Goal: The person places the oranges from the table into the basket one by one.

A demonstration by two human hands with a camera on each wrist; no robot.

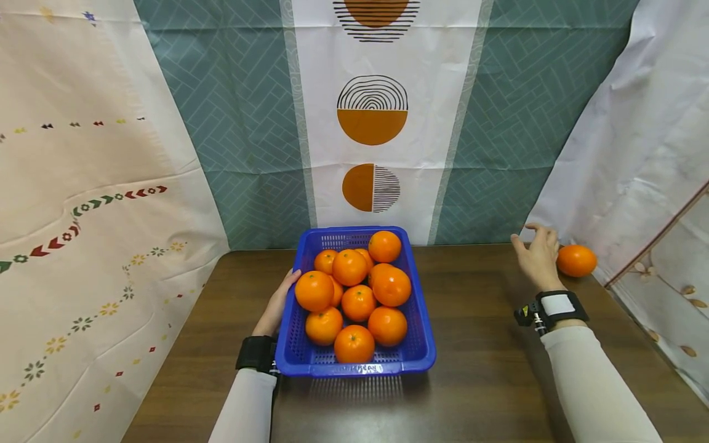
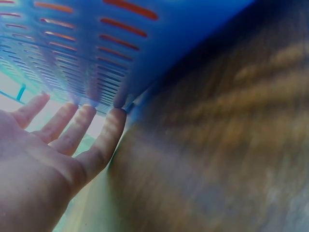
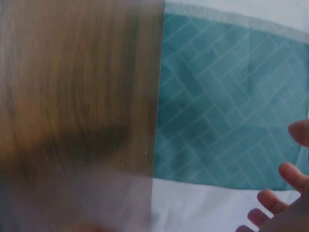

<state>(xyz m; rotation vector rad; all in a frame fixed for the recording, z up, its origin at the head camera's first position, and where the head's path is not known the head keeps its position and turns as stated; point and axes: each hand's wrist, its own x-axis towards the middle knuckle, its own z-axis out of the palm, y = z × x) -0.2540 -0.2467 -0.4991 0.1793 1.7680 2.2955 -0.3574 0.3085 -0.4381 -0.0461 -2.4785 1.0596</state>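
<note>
A blue plastic basket (image 1: pixel 426 344) with slotted walls stands mid-table, heaped with several oranges (image 1: pixel 354 344). My left hand (image 1: pixel 279 301) lies along the basket's left side. In the left wrist view, the straight fingertips of that left hand (image 2: pixel 63 150) touch the slotted blue wall (image 2: pixel 111 63). Far to the right, my right hand (image 1: pixel 538 257) is held with fingers apart and nothing between them. One lone orange (image 1: pixel 577 261) sits just right of it, partly behind the hand. The right wrist view shows only spread fingertips (image 3: pixel 292 174), with no orange in sight.
The brown wooden table (image 1: pixel 471 351) reaches back to a teal and white patterned cloth (image 1: pixel 244 123). A cream embroidered cloth (image 1: pixel 111 246) hangs on the left. White fabric (image 1: pixel 637 154) borders the right edge, close beside the lone orange.
</note>
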